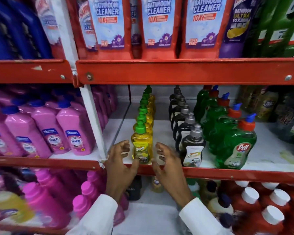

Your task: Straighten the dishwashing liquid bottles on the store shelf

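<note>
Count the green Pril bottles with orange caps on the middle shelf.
5 visible, in one row running front to back at the right: the front Pril bottle, then four behind it toward the back wall. More may be hidden behind.

Both arms reach forward and slightly inward from the bottom of the view, each in a white sleeve that ends at the wrist. The left hand (121, 160) is raised with its back toward the camera, fingers spread and curled loosely, thumb pointing inward to the right. The right hand (166, 161) mirrors it, fingers bent and splayed, thumb turned inward to the left. The two hands face each other, palms inward, with a gap between them, at about the same height. Neither hand is closed; both are cupped and hold nothing.
</note>
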Action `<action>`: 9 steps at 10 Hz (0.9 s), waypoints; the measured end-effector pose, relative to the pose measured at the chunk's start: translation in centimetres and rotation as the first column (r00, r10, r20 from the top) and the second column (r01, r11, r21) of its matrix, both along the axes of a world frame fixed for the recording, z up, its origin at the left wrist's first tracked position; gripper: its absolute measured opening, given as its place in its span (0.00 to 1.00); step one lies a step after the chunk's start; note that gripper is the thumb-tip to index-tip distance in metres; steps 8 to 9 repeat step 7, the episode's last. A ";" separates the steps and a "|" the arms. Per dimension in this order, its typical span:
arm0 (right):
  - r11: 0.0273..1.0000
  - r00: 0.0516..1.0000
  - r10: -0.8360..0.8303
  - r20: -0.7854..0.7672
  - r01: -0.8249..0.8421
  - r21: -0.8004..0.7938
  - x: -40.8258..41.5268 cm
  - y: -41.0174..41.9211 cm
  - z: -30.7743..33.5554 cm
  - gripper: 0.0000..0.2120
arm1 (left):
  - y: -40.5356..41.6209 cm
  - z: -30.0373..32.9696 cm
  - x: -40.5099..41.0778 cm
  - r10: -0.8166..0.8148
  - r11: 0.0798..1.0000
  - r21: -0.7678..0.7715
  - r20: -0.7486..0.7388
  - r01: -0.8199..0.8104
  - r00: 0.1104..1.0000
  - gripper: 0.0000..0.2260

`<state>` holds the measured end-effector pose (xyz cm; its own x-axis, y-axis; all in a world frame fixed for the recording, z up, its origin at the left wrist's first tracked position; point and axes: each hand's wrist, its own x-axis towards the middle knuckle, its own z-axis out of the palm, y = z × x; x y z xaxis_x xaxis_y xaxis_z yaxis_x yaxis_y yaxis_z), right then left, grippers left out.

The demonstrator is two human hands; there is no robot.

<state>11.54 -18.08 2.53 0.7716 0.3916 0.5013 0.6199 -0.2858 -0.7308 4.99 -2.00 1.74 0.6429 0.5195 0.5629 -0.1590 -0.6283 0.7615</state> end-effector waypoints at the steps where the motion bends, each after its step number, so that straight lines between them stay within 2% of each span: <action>1: 0.989 0.998 0.045 -0.043 -0.050 -0.138 1.3 1.0 0.0 0.24 | 1.1 0.0 0.6 -0.109 0.991 0.060 -0.157 0.120 0.982 0.25; 2: 0.986 0.998 0.043 -0.056 -0.051 -0.159 1.8 1.1 -0.2 0.22 | 1.8 -0.1 0.9 -0.170 0.982 0.055 -0.180 0.182 0.969 0.20; 5: 0.995 0.990 0.032 -0.138 -0.045 -0.092 1.0 1.1 0.3 0.22 | 2.5 -0.4 0.7 -0.217 0.974 0.027 -0.165 0.225 0.962 0.20; 6: 0.998 0.993 -0.045 -0.108 0.049 0.032 -0.6 0.1 1.0 0.20 | 2.3 -0.1 0.4 -0.195 0.977 0.056 -0.149 0.205 0.969 0.26; 7: 0.895 0.956 -0.284 0.080 0.234 0.381 -3.2 -2.7 3.3 0.13 | 1.7 1.6 -0.5 -0.055 0.983 0.173 -0.017 0.057 0.998 0.31; 9: 0.895 0.956 -0.284 0.080 0.234 0.381 -3.2 -2.7 3.3 0.13 | 1.7 1.6 -0.5 -0.055 0.983 0.173 -0.017 0.057 0.998 0.31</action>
